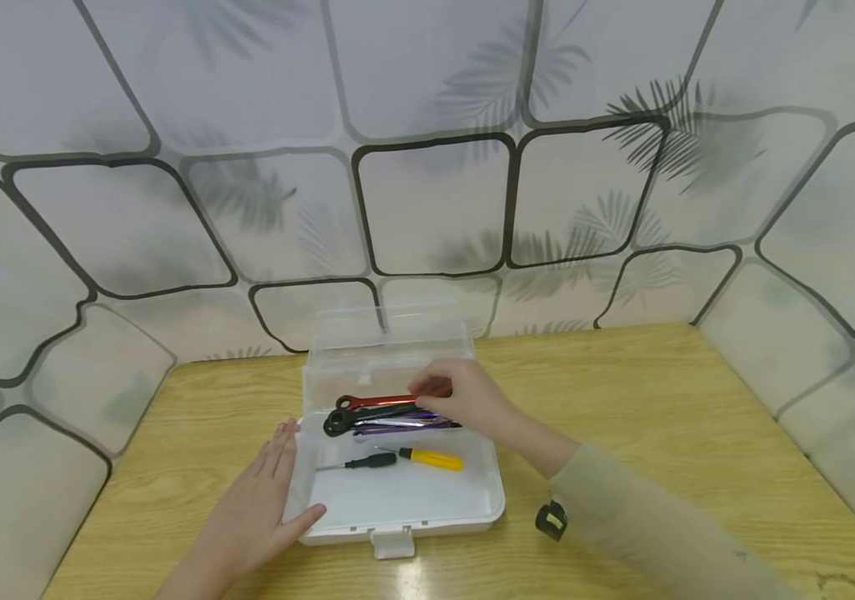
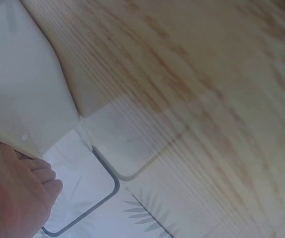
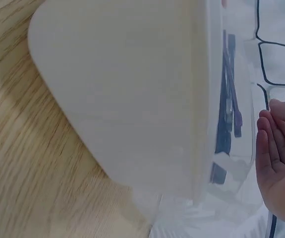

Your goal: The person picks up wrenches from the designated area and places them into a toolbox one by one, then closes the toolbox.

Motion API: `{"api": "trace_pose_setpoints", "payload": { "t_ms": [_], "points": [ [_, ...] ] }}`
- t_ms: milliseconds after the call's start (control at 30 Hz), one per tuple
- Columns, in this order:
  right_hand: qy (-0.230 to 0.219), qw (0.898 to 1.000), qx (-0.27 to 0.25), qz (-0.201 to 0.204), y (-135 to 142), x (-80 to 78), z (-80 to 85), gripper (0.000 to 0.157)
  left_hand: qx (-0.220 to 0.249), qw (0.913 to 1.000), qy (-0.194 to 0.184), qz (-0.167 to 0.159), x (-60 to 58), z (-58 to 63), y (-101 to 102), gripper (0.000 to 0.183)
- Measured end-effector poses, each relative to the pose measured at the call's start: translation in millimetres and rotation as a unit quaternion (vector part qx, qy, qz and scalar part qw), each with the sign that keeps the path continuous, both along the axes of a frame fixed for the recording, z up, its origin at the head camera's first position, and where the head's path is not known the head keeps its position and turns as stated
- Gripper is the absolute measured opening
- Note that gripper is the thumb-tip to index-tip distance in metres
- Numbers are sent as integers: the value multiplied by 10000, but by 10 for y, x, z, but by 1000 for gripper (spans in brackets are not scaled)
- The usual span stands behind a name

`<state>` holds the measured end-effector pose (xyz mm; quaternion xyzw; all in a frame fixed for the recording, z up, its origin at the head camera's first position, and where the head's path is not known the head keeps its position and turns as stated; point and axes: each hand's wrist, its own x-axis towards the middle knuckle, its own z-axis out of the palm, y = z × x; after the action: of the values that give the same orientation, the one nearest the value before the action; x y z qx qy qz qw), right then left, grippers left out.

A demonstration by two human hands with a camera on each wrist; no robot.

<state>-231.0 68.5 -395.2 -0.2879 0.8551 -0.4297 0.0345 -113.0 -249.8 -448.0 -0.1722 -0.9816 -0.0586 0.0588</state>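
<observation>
A white toolbox (image 1: pixel 405 500) lies open on the table. Across its back part, a red wrench (image 1: pixel 382 401) lies above a black ratchet wrench (image 1: pixel 338 421) and purple and silver tools (image 1: pixel 405 427). My right hand (image 1: pixel 468 400) pinches the red wrench near its right end; the fingers partly cover that end. In the right wrist view, the right hand's (image 3: pixel 283 153) fingers are bent close to the thumb. Fingers fairly straight, my left hand (image 1: pixel 255 500) rests along the box's left side, its thumb over the front-left rim. A black-handled screwdriver (image 1: pixel 373 461) and a yellow-handled screwdriver (image 1: pixel 433 459) lie inside.
The clear lid (image 1: pixel 390 337) stands raised behind the box, near the patterned cloth wall (image 1: pixel 435 208). A white latch (image 1: pixel 393 543) hangs at the front. To the right, a small black object (image 1: pixel 551 520) lies on the wooden table (image 1: pixel 622 375) beside the right sleeve (image 1: pixel 622 500).
</observation>
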Motion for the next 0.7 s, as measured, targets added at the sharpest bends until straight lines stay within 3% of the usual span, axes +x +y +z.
{"api": "trace_pose_setpoints", "payload": {
  "t_ms": [300, 700],
  "points": [
    [4, 9994, -246, -232, 276, 47, 48, 15, -1, 10000, -14, -1, 6, -5, 1, 102],
    [432, 9972, -131, -599, 702, 88, 71, 9, -67, 10000, 55, -45, -4, 19, -7, 104]
  ]
}}
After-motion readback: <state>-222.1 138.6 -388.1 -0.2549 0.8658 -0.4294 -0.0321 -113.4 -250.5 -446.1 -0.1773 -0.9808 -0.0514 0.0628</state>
